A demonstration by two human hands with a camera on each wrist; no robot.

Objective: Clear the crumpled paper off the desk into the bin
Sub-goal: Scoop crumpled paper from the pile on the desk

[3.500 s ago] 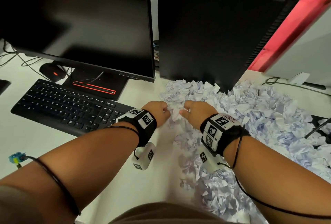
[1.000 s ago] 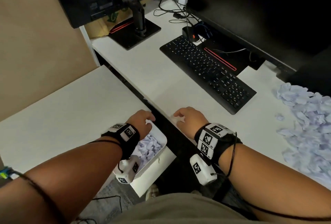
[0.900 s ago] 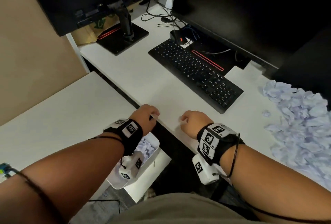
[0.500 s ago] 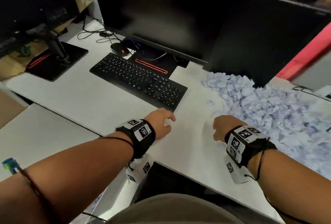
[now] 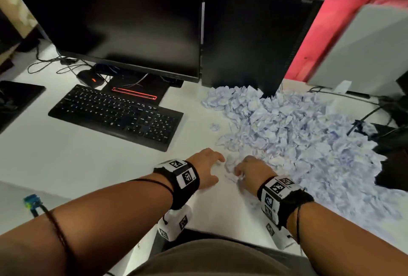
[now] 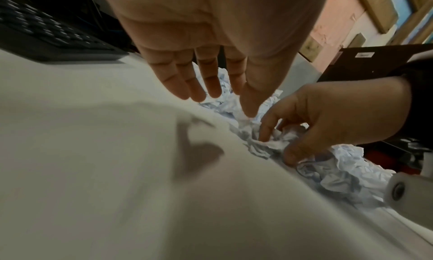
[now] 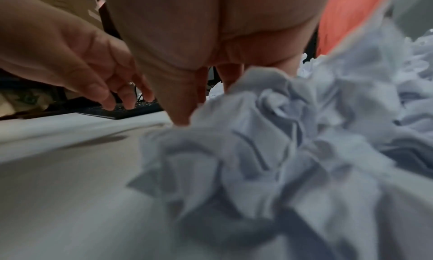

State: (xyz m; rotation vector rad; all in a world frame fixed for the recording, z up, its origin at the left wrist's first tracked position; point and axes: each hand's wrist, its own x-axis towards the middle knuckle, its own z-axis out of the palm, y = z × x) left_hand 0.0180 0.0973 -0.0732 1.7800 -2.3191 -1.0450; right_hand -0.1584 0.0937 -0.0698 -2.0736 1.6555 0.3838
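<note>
An office workstation is showing here: a black monitor (image 5: pixel 132 17) is standing on a white worktop (image 5: pixel 72 154), a black keyboard (image 5: pixel 114 114) is lying before it, a mouse (image 5: pixel 89 78) and cables (image 5: pixel 48 65) are trailing behind, and a black computer tower (image 5: pixel 254 37) is standing beside the screen.

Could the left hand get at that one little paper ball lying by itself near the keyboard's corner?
Probably yes. The left hand is open and holds nothing, and only bare desk lies between it and the stray paper ball; the keyboard sits off to the side.
</note>
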